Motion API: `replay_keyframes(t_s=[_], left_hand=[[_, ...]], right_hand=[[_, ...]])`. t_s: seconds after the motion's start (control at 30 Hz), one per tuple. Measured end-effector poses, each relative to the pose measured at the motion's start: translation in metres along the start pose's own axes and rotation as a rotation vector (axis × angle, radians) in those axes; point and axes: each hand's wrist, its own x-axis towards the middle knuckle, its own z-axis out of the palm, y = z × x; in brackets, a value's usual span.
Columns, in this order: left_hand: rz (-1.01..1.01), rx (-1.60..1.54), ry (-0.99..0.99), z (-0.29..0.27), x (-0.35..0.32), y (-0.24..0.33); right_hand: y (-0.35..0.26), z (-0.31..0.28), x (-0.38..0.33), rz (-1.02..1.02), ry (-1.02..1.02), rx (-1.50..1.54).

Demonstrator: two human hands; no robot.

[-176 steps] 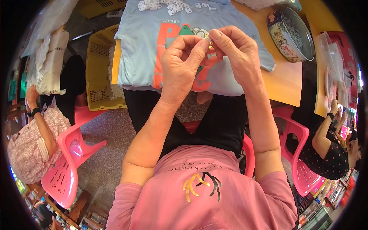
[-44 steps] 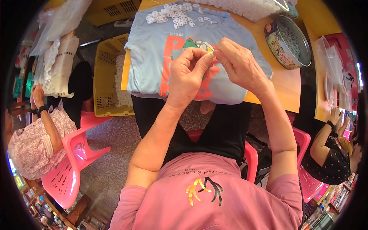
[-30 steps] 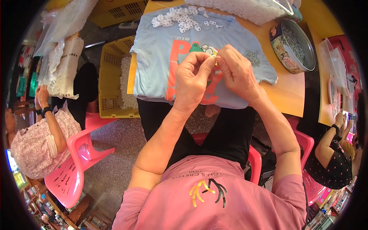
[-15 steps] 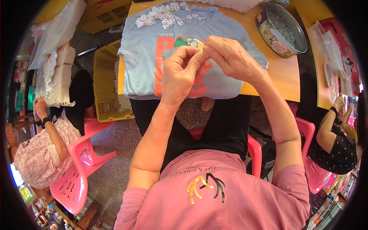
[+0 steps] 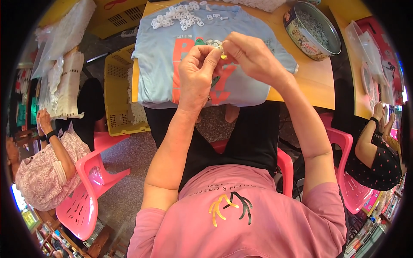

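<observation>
My left hand (image 5: 198,71) is closed in a pinch over the printed light-blue shirt (image 5: 157,84) spread on the table. A small whitish piece (image 5: 220,48) shows at its thumb and fingertip, too small to name. My right hand (image 5: 254,58) is beside it with fingers bent together, its tips right by that piece. Whatever the right fingers grip is hidden. Farther off, a pile of small white plastic parts with holes (image 5: 178,16) lies on the shirt, a few of them (image 5: 216,16) apart to the right.
A round tin (image 5: 309,41) full of small grey pieces stands at the right on the yellow table (image 5: 318,86). A yellow crate (image 5: 118,103) sits left of the table. On either side a person sits on a pink chair: one at left (image 5: 56,172), another at right (image 5: 376,159).
My right hand has shifted slightly left and away from me, its wrist turning. My left hand stays pinched and has moved a little left. The whitish piece now shows at the left fingertips.
</observation>
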Motion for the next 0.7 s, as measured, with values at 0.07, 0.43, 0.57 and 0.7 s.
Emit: replay_keyframes(t_s=[0.07, 0.43, 0.57, 0.7], left_hand=[[-0.001, -0.012, -0.009, 0.002, 0.001, 0.001], [-0.006, -0.025, -0.027, 0.004, 0.004, 0.004], [-0.009, -0.045, -0.017, 0.004, 0.002, 0.005], [-0.018, -0.043, -0.016, 0.003, 0.0, 0.004]], right_hand=[[0.001, -0.012, 0.003, 0.167, -0.059, 0.086], [0.011, -0.018, 0.006, -0.173, -0.124, -0.185], [0.011, -0.013, 0.004, -0.16, -0.124, -0.131], [0.012, -0.008, 0.004, -0.146, -0.13, -0.08]])
